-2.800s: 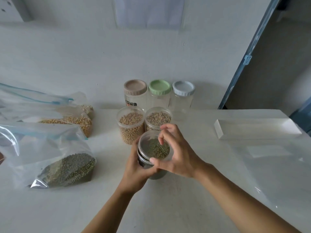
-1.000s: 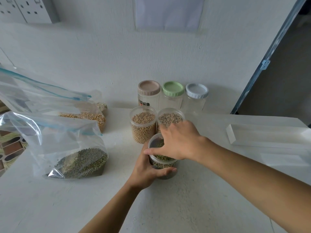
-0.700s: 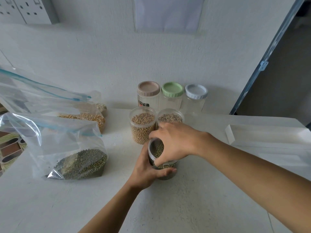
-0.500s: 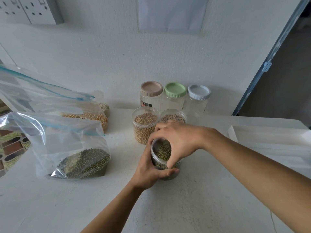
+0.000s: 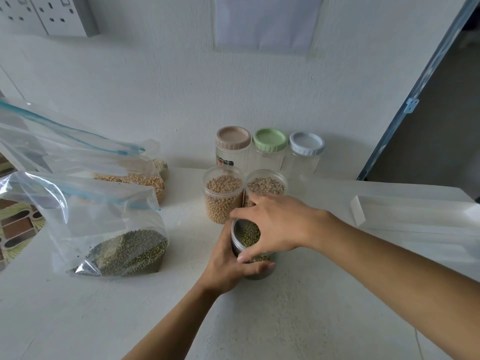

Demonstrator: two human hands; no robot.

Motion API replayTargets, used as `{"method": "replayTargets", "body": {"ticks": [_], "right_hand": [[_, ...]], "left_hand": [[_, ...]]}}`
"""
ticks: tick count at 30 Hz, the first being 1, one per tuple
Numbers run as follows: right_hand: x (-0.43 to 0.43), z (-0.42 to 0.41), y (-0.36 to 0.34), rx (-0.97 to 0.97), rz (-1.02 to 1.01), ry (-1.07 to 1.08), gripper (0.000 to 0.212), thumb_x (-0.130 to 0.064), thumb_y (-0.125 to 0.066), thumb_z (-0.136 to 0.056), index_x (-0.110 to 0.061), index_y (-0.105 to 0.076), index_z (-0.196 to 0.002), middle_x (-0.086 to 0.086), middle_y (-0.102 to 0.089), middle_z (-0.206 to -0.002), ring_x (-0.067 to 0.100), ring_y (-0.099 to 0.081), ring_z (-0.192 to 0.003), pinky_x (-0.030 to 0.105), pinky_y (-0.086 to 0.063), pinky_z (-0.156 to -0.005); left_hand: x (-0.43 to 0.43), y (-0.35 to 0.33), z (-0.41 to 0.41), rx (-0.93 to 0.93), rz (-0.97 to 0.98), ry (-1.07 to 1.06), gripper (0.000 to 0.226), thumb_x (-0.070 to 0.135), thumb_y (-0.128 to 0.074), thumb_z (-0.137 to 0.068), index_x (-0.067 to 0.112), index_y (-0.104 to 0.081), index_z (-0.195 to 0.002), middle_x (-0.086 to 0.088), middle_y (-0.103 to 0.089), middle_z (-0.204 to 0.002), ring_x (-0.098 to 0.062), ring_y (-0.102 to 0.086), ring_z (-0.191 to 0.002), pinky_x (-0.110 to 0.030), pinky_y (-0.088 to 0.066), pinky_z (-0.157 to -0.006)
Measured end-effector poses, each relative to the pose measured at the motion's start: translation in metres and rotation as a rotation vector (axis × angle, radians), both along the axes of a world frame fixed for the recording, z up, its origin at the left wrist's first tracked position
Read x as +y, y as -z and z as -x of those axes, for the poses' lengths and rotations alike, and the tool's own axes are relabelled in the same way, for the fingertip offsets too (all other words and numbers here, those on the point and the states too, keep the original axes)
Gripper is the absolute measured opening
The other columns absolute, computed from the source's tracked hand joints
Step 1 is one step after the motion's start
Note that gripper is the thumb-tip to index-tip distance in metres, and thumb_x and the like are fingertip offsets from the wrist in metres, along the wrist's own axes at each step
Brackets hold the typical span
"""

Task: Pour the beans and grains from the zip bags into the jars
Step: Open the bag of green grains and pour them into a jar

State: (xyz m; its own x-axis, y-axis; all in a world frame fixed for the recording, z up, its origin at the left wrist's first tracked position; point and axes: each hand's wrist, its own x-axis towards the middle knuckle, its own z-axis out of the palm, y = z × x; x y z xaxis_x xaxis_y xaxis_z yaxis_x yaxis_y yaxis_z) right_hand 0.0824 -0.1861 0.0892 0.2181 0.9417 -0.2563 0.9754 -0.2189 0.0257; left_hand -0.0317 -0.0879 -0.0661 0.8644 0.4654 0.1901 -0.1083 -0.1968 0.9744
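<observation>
The clear plastic jar of small green beans (image 5: 246,233) stands upright on the white tabletop (image 5: 285,320), just in front of two open clear jars: one of round tan beans (image 5: 223,197) and one of pale speckled grains (image 5: 266,183). The left hand (image 5: 227,267) grips the jar's lower wall from the near left, its fingers (image 5: 262,267) wrapped round the front. The right hand (image 5: 276,224) arches over the mouth, thumb on the near rim and fingers curled over the far rim, clamped on the top. Whether a clear lid lies under the palm cannot be told.

A second ago the right hand lay flatter and hid most of the mouth. Now the left half of the top is uncovered and beans show there. Since half a second ago the thumb has slid leftward along the near rim. The left hand's grip and the jar's spot are unchanged.

Nothing else has moved. The clear zip bag of green beans (image 5: 124,246) sits at the left, with a zip bag of yellow kernels (image 5: 135,180) behind it. Three closed empty jars stand against the wall, with a beige lid (image 5: 233,137), a green lid (image 5: 270,140) and a pale grey lid (image 5: 306,143).
</observation>
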Motion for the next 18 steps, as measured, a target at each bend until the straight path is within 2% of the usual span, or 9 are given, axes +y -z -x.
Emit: {"method": "replayTargets", "body": {"ticks": [3, 6, 8, 10, 13, 18], "right_hand": [[0.000, -0.005, -0.001, 0.159, -0.030, -0.066, 0.076, -0.054, -0.080, -0.070, -0.044, -0.046, -0.138, -0.002, -0.047, -0.121, 0.021, -0.050, -0.114, 0.044, -0.052, -0.093], [-0.001, -0.018, -0.013, 0.321, -0.059, -0.107, 0.079, -0.036, -0.090, -0.064, -0.042, -0.052, -0.133, -0.007, -0.046, -0.126, 0.015, -0.046, -0.118, 0.042, -0.049, -0.098], [-0.001, -0.026, -0.019, 0.332, -0.047, -0.118, 0.083, -0.037, -0.094, -0.062, -0.042, -0.053, -0.135, -0.009, -0.046, -0.131, 0.013, -0.044, -0.123, 0.038, -0.045, -0.103], [0.000, -0.027, -0.018, 0.336, 0.001, -0.131, 0.086, -0.043, -0.095, -0.062, -0.044, -0.053, -0.137, -0.011, -0.046, -0.131, 0.010, -0.044, -0.122, 0.037, -0.044, -0.104], [0.003, -0.022, -0.006, 0.317, 0.020, -0.136, 0.087, -0.048, -0.094, -0.061, -0.047, -0.051, -0.137, -0.010, -0.045, -0.130, 0.012, -0.044, -0.122, 0.041, -0.046, -0.103], [0.006, -0.017, -0.001, 0.193, 0.031, -0.111, 0.087, -0.066, -0.085, -0.063, -0.049, -0.046, -0.139, -0.007, -0.046, -0.126, 0.016, -0.046, -0.119, 0.043, -0.049, -0.098]], "left_hand": [[-0.001, 0.000, 0.000, -0.007, -0.001, -0.008, 0.096, 0.009, -0.095, -0.065, 0.013, -0.042, -0.144, -0.005, -0.060, -0.135, -0.027, -0.056, -0.131, -0.040, -0.047, -0.110], [-0.001, -0.004, -0.001, -0.025, 0.006, 0.012, 0.098, 0.006, -0.095, -0.066, 0.012, -0.040, -0.146, -0.010, -0.059, -0.138, -0.032, -0.054, -0.132, -0.041, -0.046, -0.110], [0.000, -0.004, -0.003, -0.032, 0.008, 0.025, 0.098, -0.001, -0.093, -0.066, 0.009, -0.039, -0.147, -0.011, -0.058, -0.139, -0.033, -0.054, -0.133, -0.042, -0.046, -0.111], [-0.001, -0.002, -0.003, -0.028, -0.001, 0.011, 0.098, 0.009, -0.095, -0.065, 0.011, -0.041, -0.146, -0.007, -0.059, -0.139, -0.030, -0.053, -0.134, -0.039, -0.045, -0.111], [-0.003, -0.001, -0.001, -0.010, 0.001, -0.020, 0.098, 0.021, -0.097, -0.060, 0.015, -0.044, -0.143, -0.002, -0.060, -0.136, -0.025, -0.055, -0.133, -0.037, -0.046, -0.111], [-0.004, -0.004, 0.000, 0.006, 0.000, -0.020, 0.096, 0.020, -0.095, -0.061, 0.015, -0.043, -0.141, 0.002, -0.062, -0.132, -0.023, -0.057, -0.130, -0.035, -0.048, -0.108]]}}
